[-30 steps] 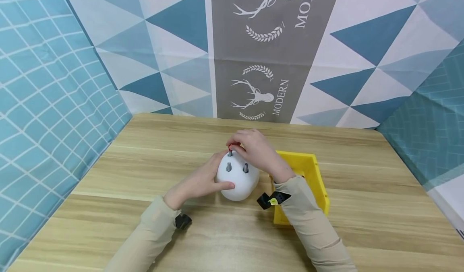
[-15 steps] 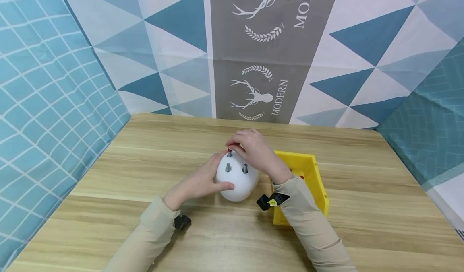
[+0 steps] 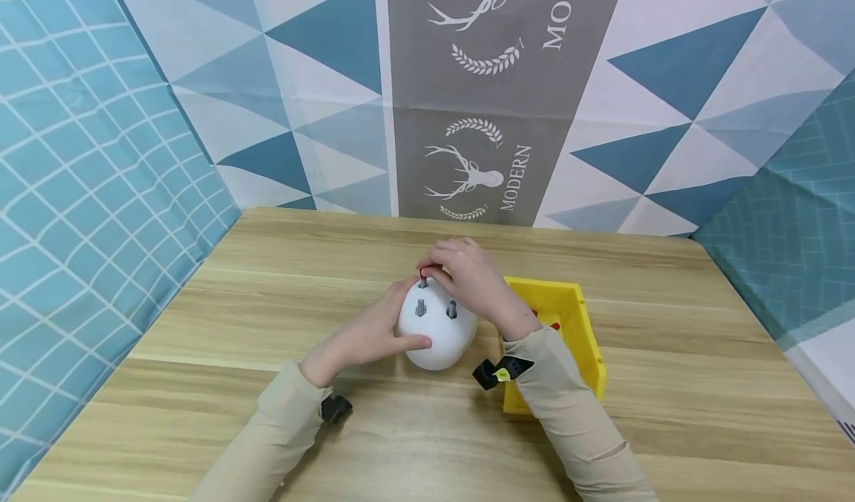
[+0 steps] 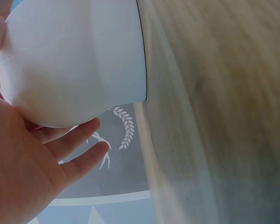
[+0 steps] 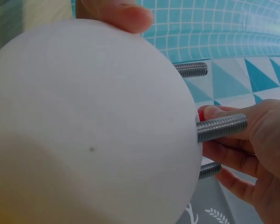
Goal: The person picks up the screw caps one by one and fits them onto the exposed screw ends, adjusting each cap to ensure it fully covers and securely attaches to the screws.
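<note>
Item under inspection: 1 white rounded body (image 3: 437,353), standing on the wood-grain table (image 3: 287,294) directly in front of me. My left hand (image 3: 370,331) grasps its left side, thumb across the near face, fingers round the far side. My right hand (image 3: 470,275) reaches over the top and pinches 1 small red piece (image 3: 423,272) between thumb and fingers. In the head view the red piece sits at the upper end of the farthest visible stud (image 3: 423,284); how far it is threaded, I cannot tell. The right wrist view records 3 bare threaded studs (image 5: 221,127), grey metal, projecting from the body, plus 1 dark spot (image 5: 92,149) on the white surface. To the right, near the body but apart from it, stands 1 yellow bin (image 3: 591,342), partly covered by my right sleeve (image 3: 574,428); red items (image 3: 555,326) lie inside, count uncertain. Patterned cloth (image 3: 307,116) hangs behind the table.
</note>
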A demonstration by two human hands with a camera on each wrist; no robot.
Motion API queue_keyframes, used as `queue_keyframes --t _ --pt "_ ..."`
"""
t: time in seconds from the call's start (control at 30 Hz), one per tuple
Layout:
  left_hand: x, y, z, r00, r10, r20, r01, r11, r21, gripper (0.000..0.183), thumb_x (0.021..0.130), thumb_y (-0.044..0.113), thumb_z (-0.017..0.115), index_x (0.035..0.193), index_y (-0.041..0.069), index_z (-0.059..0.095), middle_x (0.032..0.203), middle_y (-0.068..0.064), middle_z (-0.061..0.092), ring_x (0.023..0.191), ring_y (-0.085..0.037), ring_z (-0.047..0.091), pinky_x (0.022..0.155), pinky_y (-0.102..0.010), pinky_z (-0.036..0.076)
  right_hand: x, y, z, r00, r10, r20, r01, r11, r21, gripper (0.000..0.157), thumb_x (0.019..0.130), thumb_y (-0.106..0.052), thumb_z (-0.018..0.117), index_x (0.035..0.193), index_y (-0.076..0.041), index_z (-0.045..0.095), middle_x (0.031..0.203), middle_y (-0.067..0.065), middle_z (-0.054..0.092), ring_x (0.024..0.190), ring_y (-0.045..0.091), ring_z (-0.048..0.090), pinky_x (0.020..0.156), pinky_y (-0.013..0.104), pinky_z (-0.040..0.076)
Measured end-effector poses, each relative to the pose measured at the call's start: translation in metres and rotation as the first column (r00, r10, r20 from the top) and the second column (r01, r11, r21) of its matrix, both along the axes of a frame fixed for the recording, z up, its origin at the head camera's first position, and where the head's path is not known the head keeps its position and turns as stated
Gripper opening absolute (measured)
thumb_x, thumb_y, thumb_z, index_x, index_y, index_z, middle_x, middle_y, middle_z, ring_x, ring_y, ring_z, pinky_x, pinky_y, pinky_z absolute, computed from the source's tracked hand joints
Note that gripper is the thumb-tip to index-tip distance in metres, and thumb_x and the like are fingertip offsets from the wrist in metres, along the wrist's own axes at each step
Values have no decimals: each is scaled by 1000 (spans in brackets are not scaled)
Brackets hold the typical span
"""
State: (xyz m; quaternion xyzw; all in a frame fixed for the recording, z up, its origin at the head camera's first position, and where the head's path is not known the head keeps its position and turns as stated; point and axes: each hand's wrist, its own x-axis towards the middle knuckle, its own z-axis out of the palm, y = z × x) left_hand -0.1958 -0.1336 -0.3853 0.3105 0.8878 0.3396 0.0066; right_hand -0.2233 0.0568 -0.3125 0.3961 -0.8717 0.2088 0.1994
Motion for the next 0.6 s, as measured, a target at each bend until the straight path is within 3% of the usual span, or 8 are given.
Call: queue_keyframes --t 0.6 --pt "0 0 0 1000 14 11 -14 1000 -12 96 72 64 60 146 26 11 135 -1 35 114 -15 44 93 -36 41 1 1 -7 995 5 101 -4 1000 -9 10 85 -15 63 91 -12 70 88 -2 67 86 14 59 87 33 44"
